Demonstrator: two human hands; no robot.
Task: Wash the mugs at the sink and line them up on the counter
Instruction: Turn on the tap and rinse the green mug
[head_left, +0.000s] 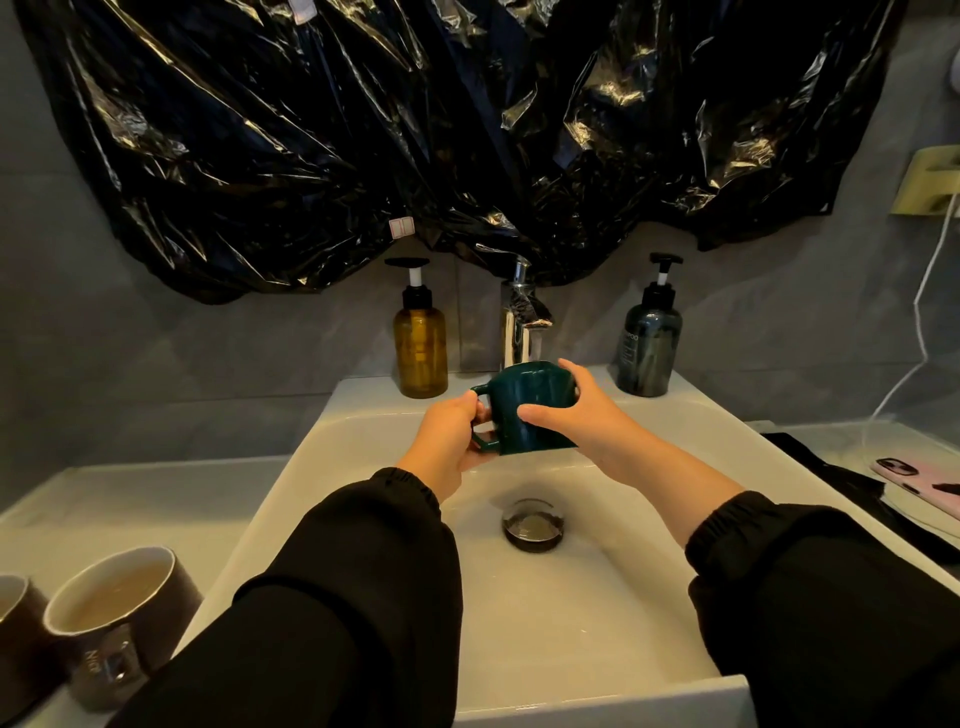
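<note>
Head view, sink station. Green mug (530, 410) is held roughly upright, handle to the left, above the back of the white sink (571, 623) and clear of the basin floor. Left hand (457, 436) grips the handle, fingers curled about it. Right hand (582, 415) is wrapped round the mug's body, thumb on the near side and fingers reaching over the far side. Both hands are clamped on the one mug, close together.

Surroundings noted:
- Chrome faucet (519, 327) stands directly behind the mug, and the mug covers its lower part. I cannot tell whether water is running.
- Amber pump bottle (421, 348) stands on the sink's back ledge left of the faucet, and a dark grey pump bottle (649, 348) stands to its right. Both are upright and apart from the mug.
- Drain (532, 525) lies in the basin below the hands, unobstructed.
- Left counter (130, 499): a brown mug (119, 623) near the front edge, and beside it a second brown mug (15, 639) cut off by the frame. Whether either holds liquid cannot be told.
- Right side: a phone in a pink case (924, 478) lies next to a black cloth (831, 478), and a white cable (924, 291) hangs down the wall.
- Black plastic sheeting (415, 130) covers the wall above the faucet — its lower edge drapes to the faucet's top.

Black sleeves cover both forearms and hide the sink's near left rim.
</note>
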